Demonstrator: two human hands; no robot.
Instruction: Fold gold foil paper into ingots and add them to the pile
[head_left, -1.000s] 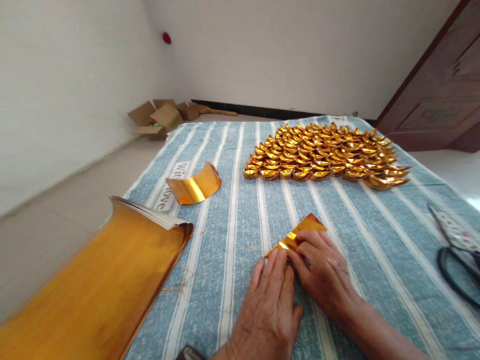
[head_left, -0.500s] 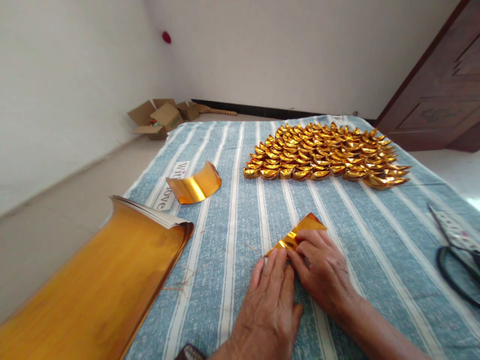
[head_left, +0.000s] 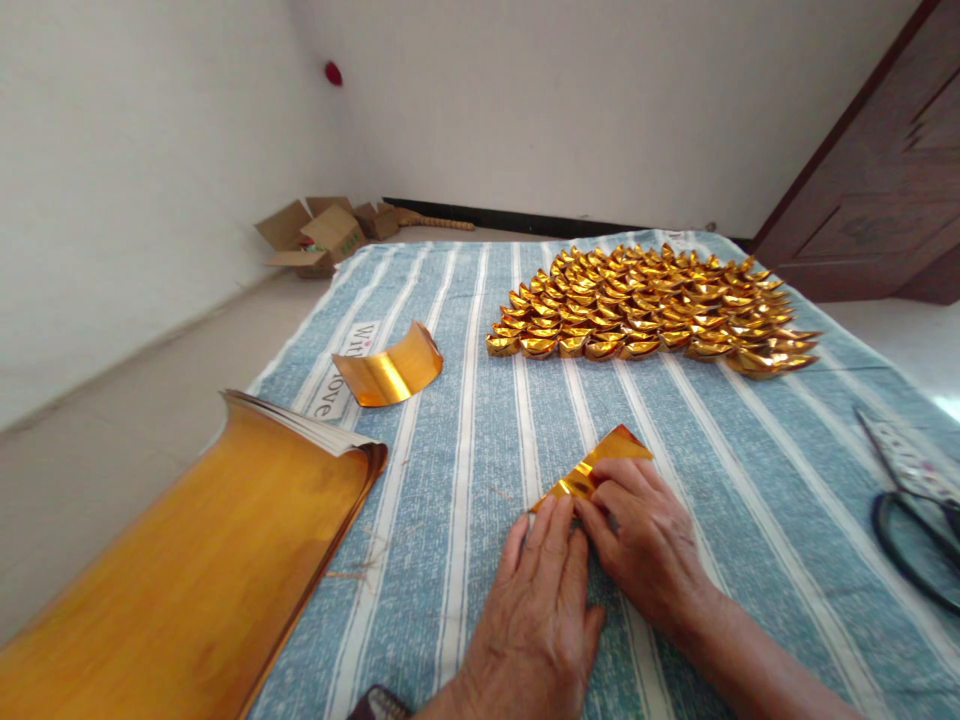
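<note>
A folded piece of shiny gold foil paper (head_left: 611, 446) lies at an angle on the striped cloth in front of me. Its near edge is hidden under my fingers. My left hand (head_left: 540, 600) rests flat with outstretched fingers, their tips pressing the paper's lower left part and the thumb held apart. On the paper's right side, my right hand (head_left: 649, 535) has curled fingers, with thumb and forefinger pinching at the fold. The two hands nearly touch at the fingertips. Farther left, a single curved gold sheet (head_left: 390, 370) stands loose on the cloth.
Many folded gold paper ingots (head_left: 637, 300) sit in rows at the back right. A thick stack of gold sheets (head_left: 202, 540) covers the left front. Black-handled scissors (head_left: 892, 510) lie at the right edge. An open cardboard box (head_left: 315, 240) is on the floor behind.
</note>
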